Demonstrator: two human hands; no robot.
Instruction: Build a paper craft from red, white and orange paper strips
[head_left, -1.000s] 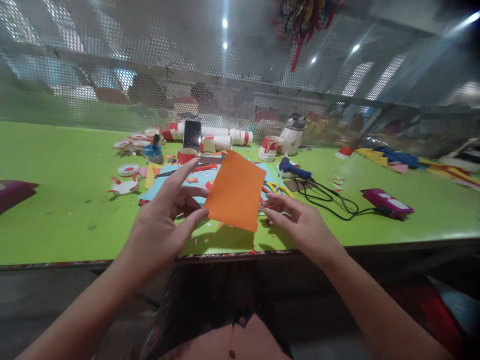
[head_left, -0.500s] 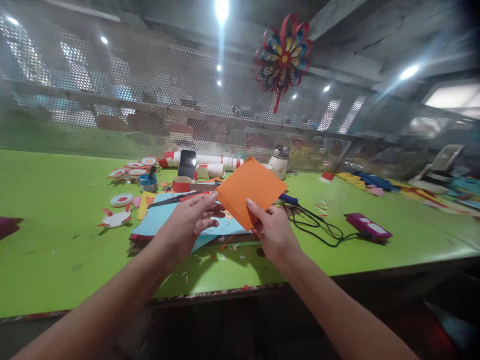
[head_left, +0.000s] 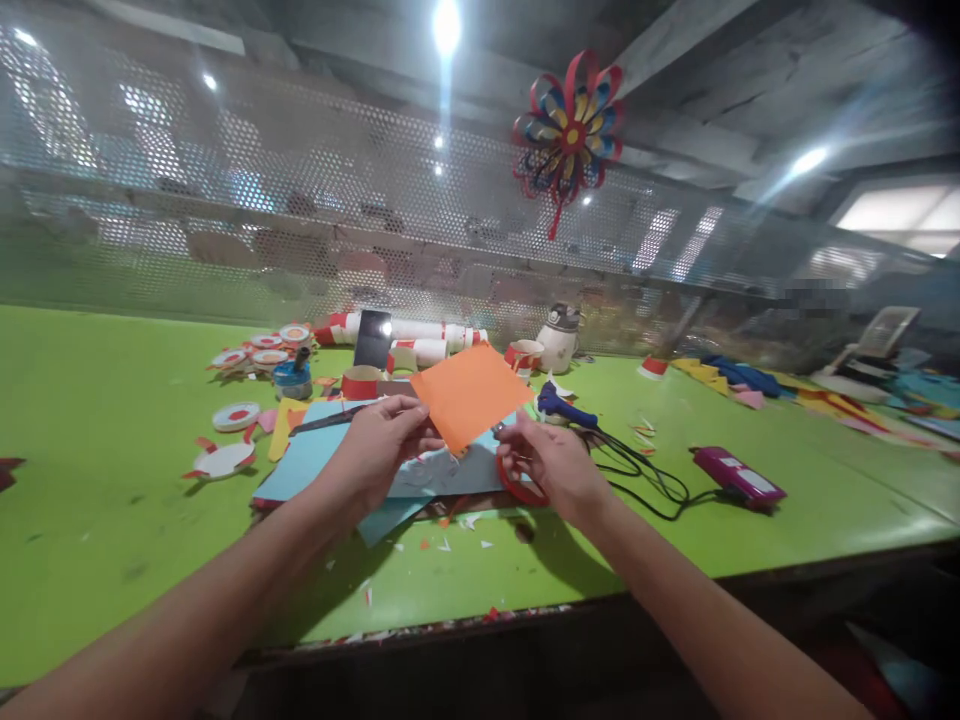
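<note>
My left hand (head_left: pixel 386 445) pinches the left side of a square sheet of orange paper (head_left: pixel 472 395), which it holds up tilted over the table. Just below the sheet's right corner, my right hand (head_left: pixel 551 465) is closed on a pair of scissors (head_left: pixel 519 485) with red handles. The pivot shows near my fingertips, while the blades are mostly hidden behind the paper. Beneath both hands lies a stack of light blue paper (head_left: pixel 307 465), with a dark thin tool (head_left: pixel 326 420) on its left part. Small paper scraps (head_left: pixel 442 545) are scattered in front of the stack.
Right of my hands are a blue glue gun (head_left: pixel 566 405), its black cable and a purple box (head_left: pixel 739 478). At left stand white-and-red paper discs (head_left: pixel 225 460) and a blue jar (head_left: pixel 291 380). A phone (head_left: pixel 373 338), paper tubes and a bottle (head_left: pixel 559 340) are behind.
My right hand has let go of the orange sheet and now shows the scissors. My left hand has taken the sheet's left side. The sheet has shifted left and slightly down.
</note>
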